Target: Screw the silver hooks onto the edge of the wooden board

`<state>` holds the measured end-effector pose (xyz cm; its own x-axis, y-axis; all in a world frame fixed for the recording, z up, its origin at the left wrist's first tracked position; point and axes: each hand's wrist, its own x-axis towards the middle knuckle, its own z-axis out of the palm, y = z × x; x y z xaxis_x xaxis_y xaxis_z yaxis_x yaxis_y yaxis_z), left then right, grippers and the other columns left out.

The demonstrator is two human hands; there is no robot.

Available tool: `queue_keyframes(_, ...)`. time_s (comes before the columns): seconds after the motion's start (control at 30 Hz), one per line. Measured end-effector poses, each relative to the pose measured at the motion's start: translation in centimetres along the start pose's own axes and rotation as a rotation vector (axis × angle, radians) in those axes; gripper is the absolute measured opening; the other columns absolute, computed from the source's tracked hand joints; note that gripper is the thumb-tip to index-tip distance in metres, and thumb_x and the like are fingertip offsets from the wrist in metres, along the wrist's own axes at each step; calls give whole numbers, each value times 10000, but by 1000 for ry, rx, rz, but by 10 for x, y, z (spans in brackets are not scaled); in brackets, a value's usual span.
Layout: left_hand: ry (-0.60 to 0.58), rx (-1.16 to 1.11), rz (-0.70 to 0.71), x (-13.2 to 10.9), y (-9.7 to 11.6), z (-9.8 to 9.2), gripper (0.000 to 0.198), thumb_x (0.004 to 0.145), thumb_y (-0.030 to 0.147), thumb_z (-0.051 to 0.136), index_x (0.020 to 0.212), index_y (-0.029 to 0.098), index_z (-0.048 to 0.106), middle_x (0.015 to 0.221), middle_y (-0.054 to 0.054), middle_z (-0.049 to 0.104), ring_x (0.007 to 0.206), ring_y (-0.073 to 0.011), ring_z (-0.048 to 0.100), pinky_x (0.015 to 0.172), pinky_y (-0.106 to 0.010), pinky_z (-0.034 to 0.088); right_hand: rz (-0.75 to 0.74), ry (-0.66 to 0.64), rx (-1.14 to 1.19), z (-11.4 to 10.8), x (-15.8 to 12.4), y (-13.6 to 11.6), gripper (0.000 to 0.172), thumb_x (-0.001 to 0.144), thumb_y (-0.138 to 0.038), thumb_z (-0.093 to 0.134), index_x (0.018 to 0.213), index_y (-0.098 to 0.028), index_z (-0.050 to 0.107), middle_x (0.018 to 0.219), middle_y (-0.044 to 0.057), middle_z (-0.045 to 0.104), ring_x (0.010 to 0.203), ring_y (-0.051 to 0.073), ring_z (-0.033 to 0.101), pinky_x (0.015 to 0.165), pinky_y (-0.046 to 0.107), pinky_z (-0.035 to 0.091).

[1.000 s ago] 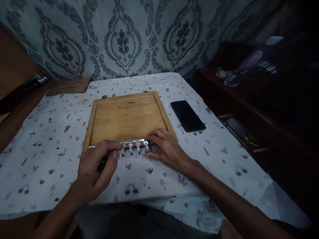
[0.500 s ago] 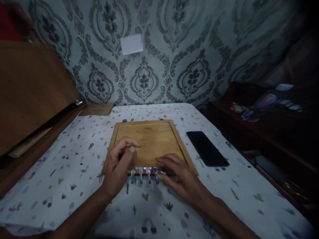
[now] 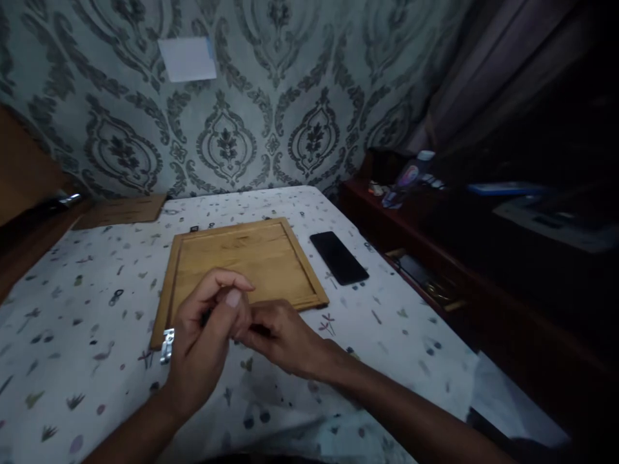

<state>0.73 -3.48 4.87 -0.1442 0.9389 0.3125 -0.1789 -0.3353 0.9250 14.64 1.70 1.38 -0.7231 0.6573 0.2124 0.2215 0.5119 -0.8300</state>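
A shallow wooden tray (image 3: 271, 258) lies on the patterned tablecloth (image 3: 87, 361). My left hand (image 3: 207, 341) is raised over the tray's near edge, thumb and fingers pinched together on something small and dark that I cannot make out. My right hand (image 3: 280, 335) sits just right of it, fingers curled and meeting the left fingertips. A small metal bracket (image 3: 167, 345) shows at the tray's near left corner, beside my left hand. The rest of the metal hook strip is hidden behind my hands.
A black phone (image 3: 338, 256) lies right of the tray. A brown board (image 3: 120, 209) rests at the back left. A dark wooden shelf (image 3: 435, 258) with bottles and clutter runs along the right side. Patterned wallpaper with a white note (image 3: 187, 58) stands behind.
My left hand lifted off the hook strip and now pinches in front of the tray. My right hand left the strip and came up to meet it. The camera has swung right.
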Motion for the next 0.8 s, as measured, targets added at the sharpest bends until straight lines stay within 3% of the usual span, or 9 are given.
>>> queue_keyframes(0.17,26,145,-7,18,-8,-4,177,946,390,624,991,227,675,798,-10,653,800,-161,622,753,-269,500,64,43,-113,-29,-6,-4,270,903,-216,657,645,-143,630,568,-50,530,531,62,452,550,197,308)
queue_keyframes(0.3,38,353,-30,24,-24,-18,268,922,439,624,1059,212,667,1015,-50,701,999,-207,659,922,-323,509,184,94,-194,-52,-20,7,319,924,-308,615,649,-148,640,540,-56,482,520,66,413,528,204,279)
queue_keyframes(0.5,19,620,-59,31,-32,-57,313,893,482,595,1010,197,651,1051,-66,711,1030,-238,663,935,-353,515,453,280,-379,-78,-46,42,434,927,-393,480,555,-171,517,515,-38,379,521,95,347,532,251,243)
queue_keyframes(0.6,92,718,-64,39,-32,-82,320,867,500,587,963,198,639,1001,-62,720,1012,-247,668,939,-363,508,574,326,-480,-85,-57,58,451,932,-438,444,578,-176,542,530,-12,456,533,114,392,546,268,256)
queue_keyframes(0.8,108,915,-11,64,-34,-131,328,884,496,534,962,194,634,983,-59,712,976,-233,655,838,-321,530,694,301,-668,-83,-68,68,365,901,-427,448,658,-203,603,622,77,650,613,209,579,564,300,283)
